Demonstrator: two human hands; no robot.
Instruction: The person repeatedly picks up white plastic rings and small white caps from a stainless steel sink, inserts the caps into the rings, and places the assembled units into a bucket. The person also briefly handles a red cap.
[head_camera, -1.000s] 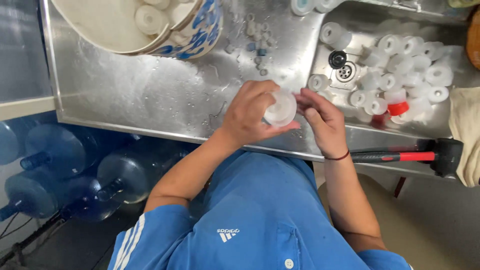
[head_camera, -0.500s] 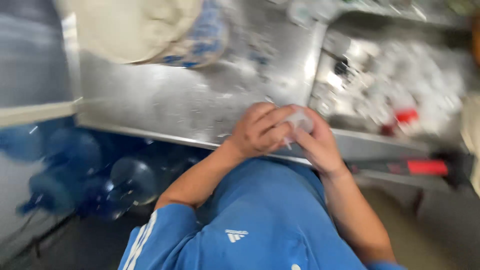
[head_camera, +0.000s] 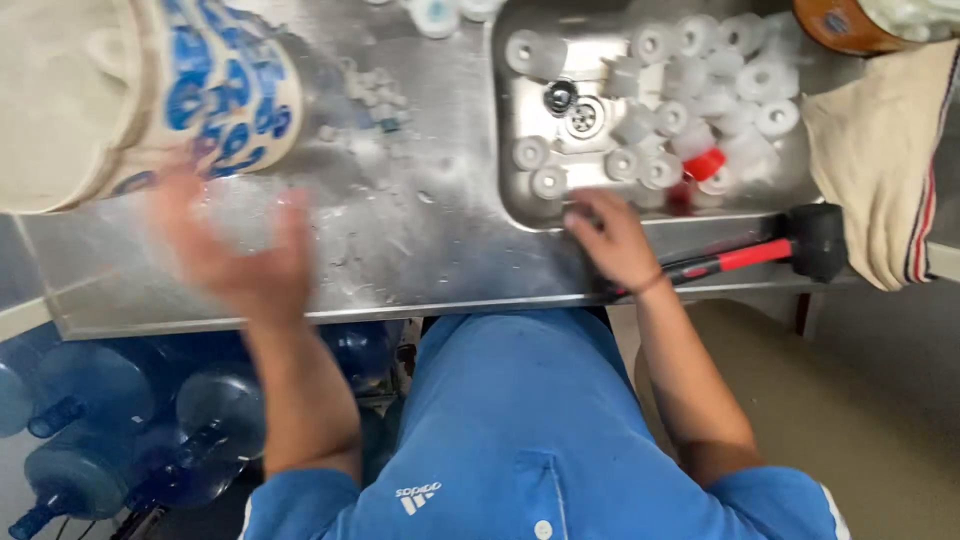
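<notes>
White plastic caps (head_camera: 690, 80) lie heaped in a steel sink (head_camera: 530, 215), a single red cap (head_camera: 706, 163) among them. The right hand (head_camera: 615, 240) rests on the sink's near rim, fingers loosely curled and holding nothing, just beside the nearest caps. The left hand (head_camera: 235, 260) is blurred, open with fingers spread, above the wet steel counter (head_camera: 420, 240) near a large sack (head_camera: 140, 95) with blue print. A mallet (head_camera: 770, 250) with a red-and-black handle lies right of the right hand. Blue water jugs (head_camera: 90, 420) sit under the counter.
</notes>
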